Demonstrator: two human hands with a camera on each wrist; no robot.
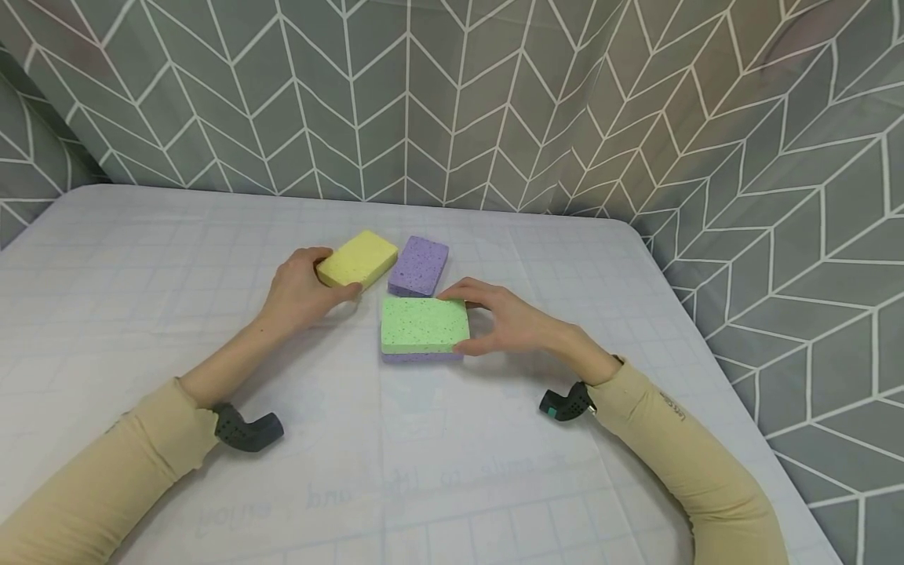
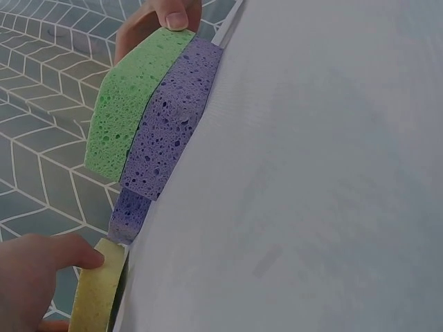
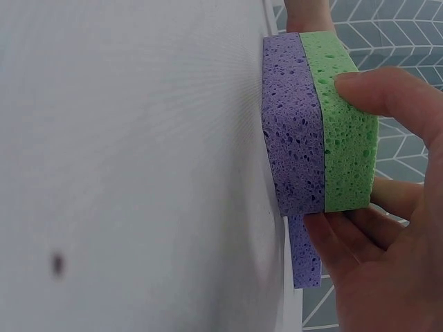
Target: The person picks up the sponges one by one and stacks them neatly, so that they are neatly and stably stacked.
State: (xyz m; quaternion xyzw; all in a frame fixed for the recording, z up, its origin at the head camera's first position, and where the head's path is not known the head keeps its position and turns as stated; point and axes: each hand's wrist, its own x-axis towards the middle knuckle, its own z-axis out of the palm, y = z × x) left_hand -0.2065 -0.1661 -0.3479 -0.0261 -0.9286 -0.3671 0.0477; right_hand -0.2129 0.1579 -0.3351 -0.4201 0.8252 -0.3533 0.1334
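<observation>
Head: green sponge (image 1: 424,325) flat atop lower purple sponge (image 1: 422,358) on the table (image 1: 494,463), long axis left-right; right hand (image 1: 512,318) grips its right end, right forearm (image 1: 678,439) angling in from lower right. Left hand (image 1: 297,286) holds yellow sponge (image 1: 358,259), long axis slanting up-right. Second purple sponge (image 1: 420,266) behind stack, long axis running away.

Left wrist: thumb against yellow edge.

Right wrist: thumb and fingers on opposite sides of green.

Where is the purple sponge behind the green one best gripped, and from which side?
I would pinch the purple sponge across its long sides near the far end, from above: it lies flat, with the green sponge close at its near end and the yellow sponge on its left.
</observation>
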